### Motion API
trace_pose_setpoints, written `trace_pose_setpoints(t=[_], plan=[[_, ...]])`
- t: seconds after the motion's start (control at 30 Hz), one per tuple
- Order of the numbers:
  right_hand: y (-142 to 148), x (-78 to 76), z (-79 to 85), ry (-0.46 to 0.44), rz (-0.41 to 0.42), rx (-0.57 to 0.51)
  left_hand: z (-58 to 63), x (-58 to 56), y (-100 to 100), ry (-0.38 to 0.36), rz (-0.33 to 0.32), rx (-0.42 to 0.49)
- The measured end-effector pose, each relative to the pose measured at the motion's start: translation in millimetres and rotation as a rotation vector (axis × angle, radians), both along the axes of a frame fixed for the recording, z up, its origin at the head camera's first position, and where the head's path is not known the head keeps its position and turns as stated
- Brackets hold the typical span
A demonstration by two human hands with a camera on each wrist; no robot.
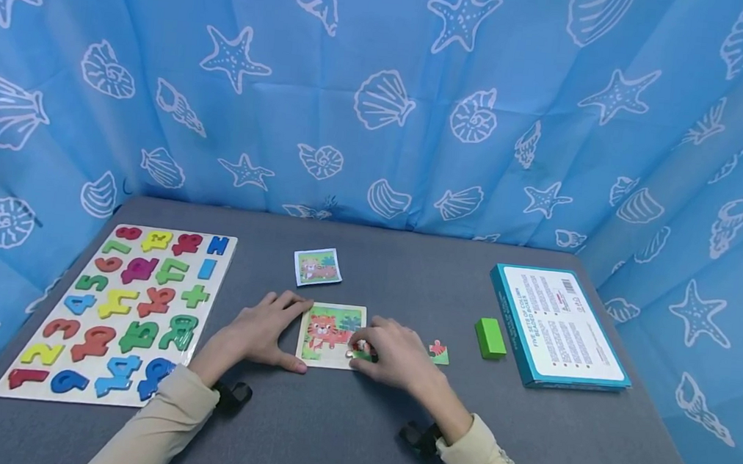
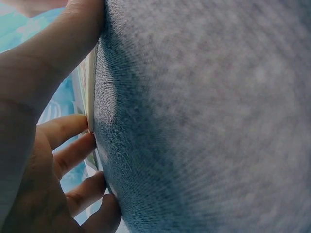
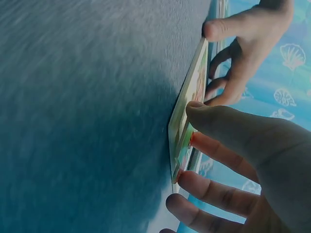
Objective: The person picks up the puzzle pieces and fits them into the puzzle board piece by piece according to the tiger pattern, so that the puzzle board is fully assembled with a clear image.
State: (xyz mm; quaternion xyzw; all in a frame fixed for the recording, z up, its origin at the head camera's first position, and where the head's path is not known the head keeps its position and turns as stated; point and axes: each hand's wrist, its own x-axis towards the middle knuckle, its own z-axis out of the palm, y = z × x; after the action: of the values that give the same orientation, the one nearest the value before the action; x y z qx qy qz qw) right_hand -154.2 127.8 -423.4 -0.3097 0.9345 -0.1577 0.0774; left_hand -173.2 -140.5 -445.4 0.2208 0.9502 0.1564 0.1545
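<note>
While both hands steady it, the tiger puzzle lies flat, tiger upright.

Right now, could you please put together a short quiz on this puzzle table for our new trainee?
1. True or false: the left hand rests against the tiger puzzle tray.
2. Which lies nearest the right hand: A the green block, B the loose puzzle piece, C the number board?
3. Fill in: the small picture card lies ____ the tray, toward the curtain.

Key: 1 true; 2 B; 3 beyond.
</note>
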Motion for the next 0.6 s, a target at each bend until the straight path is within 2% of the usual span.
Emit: trace_pose_setpoints(t=[0.33,0.6], plan=[[-17,-0.5,-0.5,-0.028,0.021,0.017,0.2,0.0,1,-0.006,0.004,-0.004],[-24,1.2,-2.1,0.013,0.050,0.014,0.1,0.7,0,0.005,0.002,0.000]])
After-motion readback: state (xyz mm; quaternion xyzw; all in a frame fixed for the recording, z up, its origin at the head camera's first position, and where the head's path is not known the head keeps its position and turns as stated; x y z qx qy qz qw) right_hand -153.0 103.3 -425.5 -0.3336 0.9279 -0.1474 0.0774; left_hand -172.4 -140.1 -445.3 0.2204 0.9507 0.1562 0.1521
